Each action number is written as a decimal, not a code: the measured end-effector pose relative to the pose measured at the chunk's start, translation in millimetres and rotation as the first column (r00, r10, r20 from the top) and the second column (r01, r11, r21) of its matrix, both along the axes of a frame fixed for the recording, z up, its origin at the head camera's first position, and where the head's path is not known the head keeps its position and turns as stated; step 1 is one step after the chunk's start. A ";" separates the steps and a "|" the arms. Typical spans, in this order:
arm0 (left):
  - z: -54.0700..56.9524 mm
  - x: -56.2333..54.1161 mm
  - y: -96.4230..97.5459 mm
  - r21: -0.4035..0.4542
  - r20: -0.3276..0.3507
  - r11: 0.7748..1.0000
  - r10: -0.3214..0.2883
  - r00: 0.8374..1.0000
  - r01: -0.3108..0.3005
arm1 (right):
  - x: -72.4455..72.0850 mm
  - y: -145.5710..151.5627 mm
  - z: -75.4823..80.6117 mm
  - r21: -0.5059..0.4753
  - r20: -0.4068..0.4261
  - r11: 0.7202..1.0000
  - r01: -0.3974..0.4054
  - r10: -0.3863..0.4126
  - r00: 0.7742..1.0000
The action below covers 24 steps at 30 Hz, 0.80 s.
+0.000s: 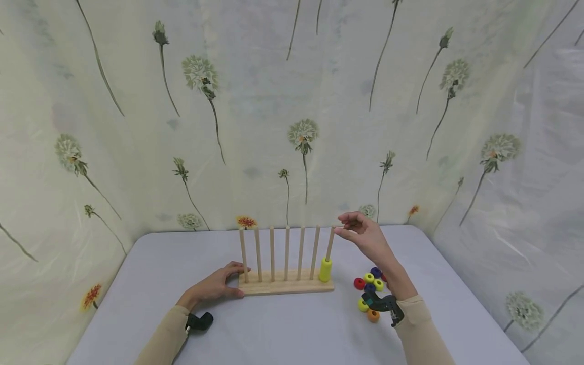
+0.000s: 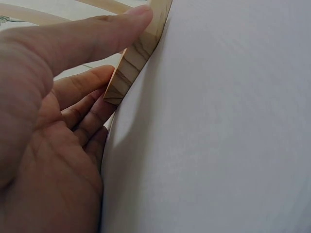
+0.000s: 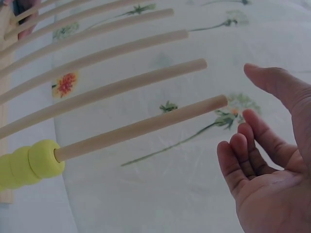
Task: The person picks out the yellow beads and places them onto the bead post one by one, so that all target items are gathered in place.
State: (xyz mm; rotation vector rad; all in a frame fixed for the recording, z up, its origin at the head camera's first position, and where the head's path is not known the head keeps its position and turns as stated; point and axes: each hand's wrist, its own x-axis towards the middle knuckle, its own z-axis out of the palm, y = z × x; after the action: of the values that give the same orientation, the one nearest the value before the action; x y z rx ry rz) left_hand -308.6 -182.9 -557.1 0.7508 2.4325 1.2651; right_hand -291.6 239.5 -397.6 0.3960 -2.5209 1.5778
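Note:
A wooden peg stand [image 1: 286,288] with several upright pegs sits on the table. Its left end is held by my left hand [image 1: 219,284], thumb at the front edge and fingers round the back. The left wrist view shows that thumb [image 2: 97,36] on the wood of the base [image 2: 129,73]. Yellow beads [image 1: 325,270] are stacked at the foot of the rightmost peg [image 3: 146,126]. Close to that peg's top is my right hand [image 1: 367,238]. In the right wrist view its fingers [image 3: 265,141] are loosely bent and apart from the thumb, holding nothing.
Loose beads in red [image 1: 359,283], blue, yellow and orange [image 1: 373,315] lie on the white table [image 1: 283,334], right of the stand and partly under my right forearm. A flower-print curtain [image 1: 255,126] hangs behind the table and along its sides.

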 end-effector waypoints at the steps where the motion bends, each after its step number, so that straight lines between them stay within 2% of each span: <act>1: 0.3 -0.1 0.0 0.002 0.003 1.000 -0.002 1.000 0.002 | 0.3 1.2 -0.1 0.005 -0.001 1.000 0.004 -0.004 1.000; 11: -0.6 -1.1 -0.7 0.012 -0.012 1.000 -0.015 1.000 0.015 | 11.4 10.8 -3.8 0.034 -0.026 0.999 0.006 -0.005 1.000; 24: -0.1 0.0 1.2 0.011 0.008 1.000 0.002 1.000 -0.002 | 23.1 40.1 -23.6 0.106 -0.023 0.991 0.076 -0.074 0.997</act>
State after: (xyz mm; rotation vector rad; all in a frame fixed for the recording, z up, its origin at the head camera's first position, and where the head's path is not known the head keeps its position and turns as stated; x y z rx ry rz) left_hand -308.6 -181.8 -557.2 0.7451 2.4227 1.2813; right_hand -268.5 279.6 -421.2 0.3226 -2.5816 1.4105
